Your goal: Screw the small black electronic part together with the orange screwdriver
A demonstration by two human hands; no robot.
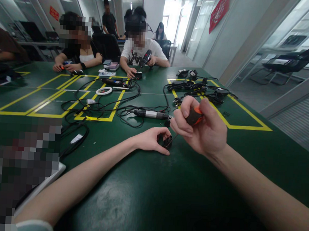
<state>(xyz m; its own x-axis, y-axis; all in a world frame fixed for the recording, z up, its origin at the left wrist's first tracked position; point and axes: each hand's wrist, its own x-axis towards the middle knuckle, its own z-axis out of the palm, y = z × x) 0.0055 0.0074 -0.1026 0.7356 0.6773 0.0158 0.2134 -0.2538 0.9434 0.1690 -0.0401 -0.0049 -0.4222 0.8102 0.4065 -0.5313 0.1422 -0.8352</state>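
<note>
"What's the right hand (207, 131) gripping?"

"A screwdriver (195, 117), clenched by its fat, rounded, dark-and-orange handle. The thin shaft slants down to the left, toward a small black part (168, 142)."

"And the left hand (151, 139)?"

"Thumb and fingers curl round that part, holding it low over the glossy green worktop (134, 191). It looks cylindrical and smooth; I can't tell whether the screwdriver's tip touches it."

"What's beyond?"

"Just past the hands, a slim tool (151, 114), smooth silver in the middle, black at the ends. Farther left, a flat white ring (104, 91); far right, tangled black cords (189, 86) across yellow tape (249, 128)."
</note>
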